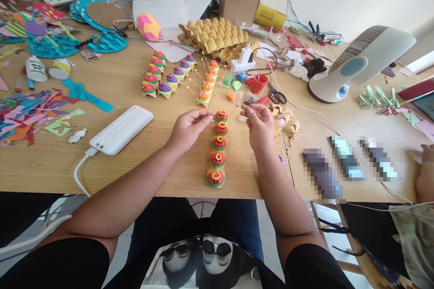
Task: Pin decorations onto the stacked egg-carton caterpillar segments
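A strip of egg carton point(217, 160) lies lengthwise before me, its several bumps covered in red clay with green rims, yellow rings and small faces. My left hand point(190, 130) is closed in a pinch at the left of the strip's far end, on a thin stick point(209, 107). To the right of that end, my right hand point(259, 125) is closed, thumb against fingertips; what it holds is too small to make out. A thin stick with a dark purple tip point(236, 107) slants up from the far bump towards my right fingertips.
Behind stand decorated red point(154, 72), purple point(178, 74) and orange point(208, 82) carton strips. Stacked egg trays point(212, 36) are further back. A white power bank point(122, 130) lies left; a red cup point(259, 83), scissors point(277, 94) and a fan point(352, 67) are right. A person's arm point(426, 174) rests at the right edge.
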{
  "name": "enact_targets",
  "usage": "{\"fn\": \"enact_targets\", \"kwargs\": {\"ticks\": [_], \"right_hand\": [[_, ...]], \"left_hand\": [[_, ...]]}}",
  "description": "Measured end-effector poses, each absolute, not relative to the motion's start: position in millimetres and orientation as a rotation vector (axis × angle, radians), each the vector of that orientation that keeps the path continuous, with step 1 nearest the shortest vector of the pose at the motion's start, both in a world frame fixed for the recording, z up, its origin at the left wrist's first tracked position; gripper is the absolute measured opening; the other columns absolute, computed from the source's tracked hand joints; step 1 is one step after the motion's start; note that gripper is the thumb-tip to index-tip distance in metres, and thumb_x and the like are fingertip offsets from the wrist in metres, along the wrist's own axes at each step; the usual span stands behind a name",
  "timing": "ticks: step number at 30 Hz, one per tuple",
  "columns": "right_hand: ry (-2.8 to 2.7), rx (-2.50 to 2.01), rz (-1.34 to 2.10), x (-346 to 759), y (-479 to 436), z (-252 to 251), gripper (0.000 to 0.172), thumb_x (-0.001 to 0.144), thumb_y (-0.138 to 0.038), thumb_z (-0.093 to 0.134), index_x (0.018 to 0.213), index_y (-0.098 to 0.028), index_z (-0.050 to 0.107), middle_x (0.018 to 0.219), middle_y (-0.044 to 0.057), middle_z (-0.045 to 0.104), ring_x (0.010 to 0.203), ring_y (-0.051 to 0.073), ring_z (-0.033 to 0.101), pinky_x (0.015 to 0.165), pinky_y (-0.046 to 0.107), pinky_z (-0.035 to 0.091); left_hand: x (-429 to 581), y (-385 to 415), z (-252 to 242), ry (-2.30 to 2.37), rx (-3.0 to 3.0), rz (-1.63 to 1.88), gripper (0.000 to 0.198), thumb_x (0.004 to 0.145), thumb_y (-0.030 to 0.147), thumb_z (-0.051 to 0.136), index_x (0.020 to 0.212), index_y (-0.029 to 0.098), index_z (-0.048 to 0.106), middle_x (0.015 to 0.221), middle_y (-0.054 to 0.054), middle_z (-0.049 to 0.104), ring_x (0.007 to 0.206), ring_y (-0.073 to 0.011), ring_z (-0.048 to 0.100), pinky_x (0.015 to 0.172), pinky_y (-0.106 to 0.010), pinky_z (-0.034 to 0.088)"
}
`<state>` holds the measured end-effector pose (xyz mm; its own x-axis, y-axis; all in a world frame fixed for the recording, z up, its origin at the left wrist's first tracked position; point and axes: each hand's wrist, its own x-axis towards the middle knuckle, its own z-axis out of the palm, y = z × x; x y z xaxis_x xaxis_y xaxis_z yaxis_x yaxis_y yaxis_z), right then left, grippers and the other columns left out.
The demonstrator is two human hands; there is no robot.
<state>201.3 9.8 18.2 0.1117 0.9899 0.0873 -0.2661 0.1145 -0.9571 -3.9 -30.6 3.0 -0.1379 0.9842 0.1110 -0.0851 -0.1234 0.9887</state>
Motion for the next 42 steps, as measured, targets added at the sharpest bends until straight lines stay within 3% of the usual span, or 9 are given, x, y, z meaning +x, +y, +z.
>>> {"fn": "enact_targets", "kwargs": {"ticks": [5, 8, 15, 20, 28, 34, 42], "right_hand": [[-0.987, -0.954, 1.178, 200.6, 8.0, 20.9, 0.031, 0.085, -0.050, 0.074, 0.086, -0.024, 0.059, 0.066, -0.005, 0.068, 0.056, 0.008, 0.061, 0.049, 0.020, 0.039], [-1.001, -0.963, 1.141, 200.3, 7.7, 20.9, 0.034, 0.088, -0.055, 0.070, 0.082, -0.024, 0.057, 0.058, -0.007, 0.061, 0.049, 0.007, 0.053, 0.047, 0.020, 0.036], [-0.955, -0.952, 1.165, 202.2, 9.2, 19.8, 0.029, 0.083, -0.044, 0.078, 0.090, -0.024, 0.058, 0.085, -0.001, 0.077, 0.073, 0.011, 0.073, 0.056, 0.019, 0.043], [-0.961, -0.952, 1.171, 202.9, 9.6, 18.3, 0.027, 0.084, -0.040, 0.076, 0.099, -0.025, 0.059, 0.108, 0.002, 0.079, 0.088, 0.013, 0.076, 0.061, 0.020, 0.044], [-1.026, -0.946, 1.192, 200.8, 8.9, 17.7, 0.035, 0.088, -0.056, 0.069, 0.087, -0.023, 0.061, 0.074, -0.001, 0.073, 0.062, 0.009, 0.065, 0.055, 0.022, 0.042], [-1.163, -0.899, 1.192, 196.9, 5.9, 16.0, 0.037, 0.088, -0.059, 0.069, 0.085, -0.024, 0.058, 0.072, -0.002, 0.070, 0.061, 0.010, 0.059, 0.057, 0.024, 0.043], [-1.250, -0.854, 1.217, 192.5, 0.4, 13.8, 0.040, 0.077, -0.056, 0.082, 0.079, -0.023, 0.059, 0.065, -0.004, 0.065, 0.058, 0.009, 0.053, 0.057, 0.025, 0.043]], "left_hand": [[-4.7, -30.9, 1.9, 1.188, 1.229, 1.426, 0.033, 0.082, 0.046, 0.080, 0.102, 0.021, 0.081, 0.101, -0.008, 0.079, 0.094, -0.0206, 0.071, 0.092, -0.032, 0.054], [-5.1, -31.6, 2.5, 1.212, 1.266, 1.418, 0.032, 0.083, 0.047, 0.079, 0.101, 0.021, 0.082, 0.104, -0.008, 0.079, 0.093, -0.0205, 0.070, 0.090, -0.031, 0.054], [-5.8, -33.0, 3.2, 1.273, 1.443, 1.365, 0.031, 0.090, 0.045, 0.072, 0.106, 0.020, 0.081, 0.107, -0.008, 0.079, 0.093, -0.0200, 0.070, 0.086, -0.030, 0.054], [-5.5, -34.4, 6.6, 1.305, 1.654, 1.407, 0.028, 0.094, 0.040, 0.067, 0.108, 0.020, 0.080, 0.109, -0.007, 0.077, 0.095, -0.0186, 0.069, 0.083, -0.028, 0.054], [-3.2, -36.8, 10.7, 1.281, 1.747, 1.403, 0.026, 0.096, 0.036, 0.065, 0.107, 0.018, 0.080, 0.104, -0.007, 0.078, 0.087, -0.0167, 0.069, 0.075, -0.027, 0.054], [-3.1, -36.6, 9.4, 1.262, 1.808, 1.383, 0.024, 0.096, 0.034, 0.066, 0.107, 0.019, 0.080, 0.103, -0.007, 0.079, 0.091, -0.0175, 0.071, 0.076, -0.027, 0.055], [-3.4, -36.8, 10.3, 1.240, 1.872, 1.337, 0.023, 0.097, 0.032, 0.065, 0.109, 0.019, 0.080, 0.103, -0.007, 0.079, 0.089, -0.0167, 0.071, 0.075, -0.027, 0.055]]}}
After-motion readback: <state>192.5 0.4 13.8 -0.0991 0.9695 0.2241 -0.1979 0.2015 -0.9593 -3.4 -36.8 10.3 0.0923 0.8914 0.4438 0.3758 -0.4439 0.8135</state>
